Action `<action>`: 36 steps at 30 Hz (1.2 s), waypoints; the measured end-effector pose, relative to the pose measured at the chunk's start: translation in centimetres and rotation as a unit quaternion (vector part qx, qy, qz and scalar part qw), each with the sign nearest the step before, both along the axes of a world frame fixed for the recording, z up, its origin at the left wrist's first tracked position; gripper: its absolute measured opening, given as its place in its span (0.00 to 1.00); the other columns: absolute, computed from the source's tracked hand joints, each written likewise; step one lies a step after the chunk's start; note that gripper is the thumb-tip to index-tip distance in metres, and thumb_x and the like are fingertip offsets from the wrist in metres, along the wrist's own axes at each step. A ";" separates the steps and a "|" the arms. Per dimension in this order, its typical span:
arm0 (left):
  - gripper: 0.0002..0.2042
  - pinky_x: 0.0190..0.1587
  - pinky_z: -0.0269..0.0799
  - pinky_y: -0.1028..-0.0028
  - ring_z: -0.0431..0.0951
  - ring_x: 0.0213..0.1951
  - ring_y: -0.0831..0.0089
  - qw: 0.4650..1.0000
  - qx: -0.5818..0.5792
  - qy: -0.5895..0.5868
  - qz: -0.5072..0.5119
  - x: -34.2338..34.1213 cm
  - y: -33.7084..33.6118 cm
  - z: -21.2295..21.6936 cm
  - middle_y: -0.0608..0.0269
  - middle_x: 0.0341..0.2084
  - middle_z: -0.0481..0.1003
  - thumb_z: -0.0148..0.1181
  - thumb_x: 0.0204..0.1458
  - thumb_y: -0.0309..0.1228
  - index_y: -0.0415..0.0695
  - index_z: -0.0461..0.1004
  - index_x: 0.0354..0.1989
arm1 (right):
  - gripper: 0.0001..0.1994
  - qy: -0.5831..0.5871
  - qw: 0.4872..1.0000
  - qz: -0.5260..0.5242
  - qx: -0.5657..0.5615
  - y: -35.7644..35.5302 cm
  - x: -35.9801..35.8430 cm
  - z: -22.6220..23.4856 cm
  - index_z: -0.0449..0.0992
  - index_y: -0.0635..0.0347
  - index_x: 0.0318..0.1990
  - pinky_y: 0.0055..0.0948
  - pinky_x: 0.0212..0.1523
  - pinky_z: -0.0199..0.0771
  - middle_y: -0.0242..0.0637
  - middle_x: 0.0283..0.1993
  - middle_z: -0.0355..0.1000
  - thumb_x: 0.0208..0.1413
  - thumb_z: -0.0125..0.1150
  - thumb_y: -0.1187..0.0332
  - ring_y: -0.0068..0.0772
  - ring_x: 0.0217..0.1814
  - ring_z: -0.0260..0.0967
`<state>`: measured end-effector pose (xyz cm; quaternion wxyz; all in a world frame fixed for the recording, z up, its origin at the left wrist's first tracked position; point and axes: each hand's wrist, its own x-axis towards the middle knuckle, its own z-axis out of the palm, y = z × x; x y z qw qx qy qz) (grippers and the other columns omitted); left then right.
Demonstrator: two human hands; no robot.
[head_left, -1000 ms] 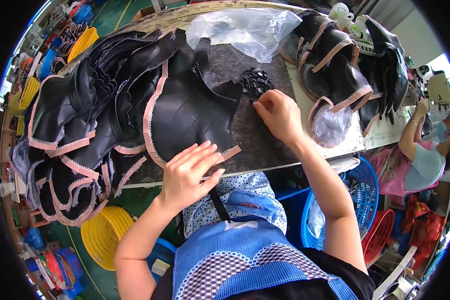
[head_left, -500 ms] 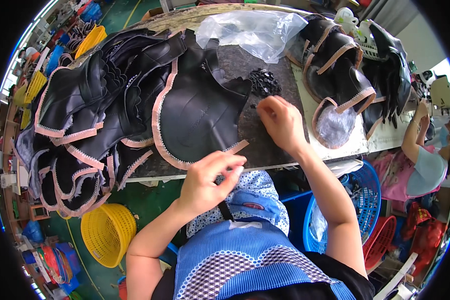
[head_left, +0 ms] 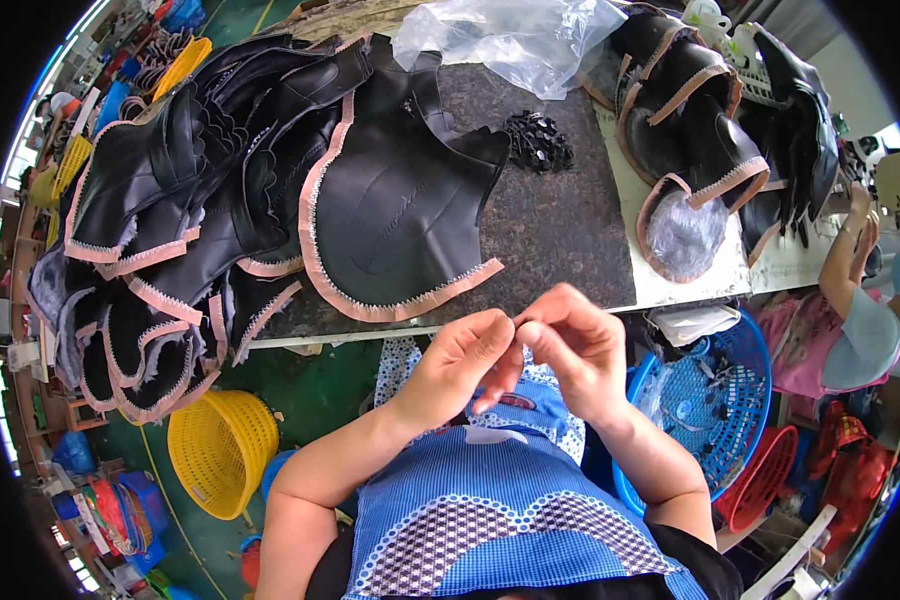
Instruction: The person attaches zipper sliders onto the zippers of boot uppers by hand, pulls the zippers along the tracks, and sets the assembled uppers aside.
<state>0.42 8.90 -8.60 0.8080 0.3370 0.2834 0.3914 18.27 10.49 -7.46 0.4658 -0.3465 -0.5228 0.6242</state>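
In the head view, the left hand (head_left: 458,362) and the right hand (head_left: 585,358) are held fingertip to fingertip over the near edge of the table (head_left: 560,235). The fingers of both are bent inward; whether either pinch is fully closed, or a small part is gripped in it, cannot be told. Both are held clear of the black panel (head_left: 395,215), which is laid on the table with its pink, zigzag-stitched edging curved along the left and near sides. Beyond the panel's right edge, small black parts (head_left: 540,142) are heaped. The panel is flanked on the left by a pile of similar pieces (head_left: 210,190), partly hung over the edge. A clear plastic bag (head_left: 505,40) is spread at the back, and more edged pieces (head_left: 705,140) are stacked at right.
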 end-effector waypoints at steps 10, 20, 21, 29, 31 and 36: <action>0.05 0.34 0.76 0.68 0.81 0.31 0.62 0.623 0.447 0.613 0.191 -4.2 3.9 0.8 0.61 0.31 0.79 0.65 0.50 0.27 0.40 0.75 0.28 | 0.07 -0.037 0.995 -0.048 -0.073 3.0 3.4 -1.2 0.71 0.63 0.40 0.22 0.39 0.74 0.36 0.39 0.75 0.64 0.56 0.68 0.21 0.38 0.72; 0.05 0.25 0.72 0.71 0.78 0.24 0.68 0.651 0.434 0.537 0.314 -6.9 1.8 4.8 0.60 0.28 0.76 0.60 0.55 0.24 0.39 0.70 0.30 | 0.04 -0.230 0.905 0.056 0.355 4.8 -5.8 2.0 0.72 0.68 0.37 0.29 0.42 0.76 0.45 0.42 0.75 0.55 0.58 0.80 0.34 0.42 0.76; 0.04 0.27 0.72 0.70 0.78 0.28 0.66 0.625 0.449 0.549 0.325 -6.8 1.4 5.5 0.59 0.31 0.76 0.62 0.53 0.23 0.40 0.72 0.31 | 0.05 -0.207 0.923 0.041 0.323 4.7 -6.3 2.6 0.72 0.67 0.36 0.31 0.39 0.76 0.44 0.39 0.74 0.53 0.60 0.79 0.39 0.38 0.75; 0.24 0.20 0.53 0.84 0.58 0.16 0.86 0.985 -0.039 0.020 0.165 -5.9 -0.4 2.0 0.74 0.16 0.63 0.41 0.65 0.53 0.48 0.66 0.24 | 0.03 -0.008 0.994 0.090 0.062 4.8 -9.0 6.4 0.71 0.66 0.36 0.21 0.40 0.73 0.32 0.33 0.72 0.59 0.58 0.76 0.18 0.35 0.70; 0.27 0.19 0.52 0.83 0.59 0.15 0.85 0.983 0.027 0.086 0.160 -6.3 0.3 1.9 0.73 0.13 0.63 0.35 0.68 0.51 0.46 0.68 0.22 | 0.03 0.004 0.995 0.099 0.027 5.0 -8.2 7.3 0.72 0.66 0.38 0.21 0.41 0.73 0.32 0.35 0.73 0.60 0.58 0.75 0.18 0.37 0.71; 0.20 0.18 0.55 0.82 0.67 0.18 0.83 0.926 0.124 0.222 0.278 -6.4 1.3 1.3 0.68 0.15 0.70 0.43 0.67 0.42 0.41 0.76 0.30 | 0.04 0.043 0.996 0.075 0.035 4.5 -7.0 7.2 0.72 0.67 0.38 0.23 0.44 0.74 0.35 0.39 0.74 0.61 0.58 0.74 0.21 0.41 0.71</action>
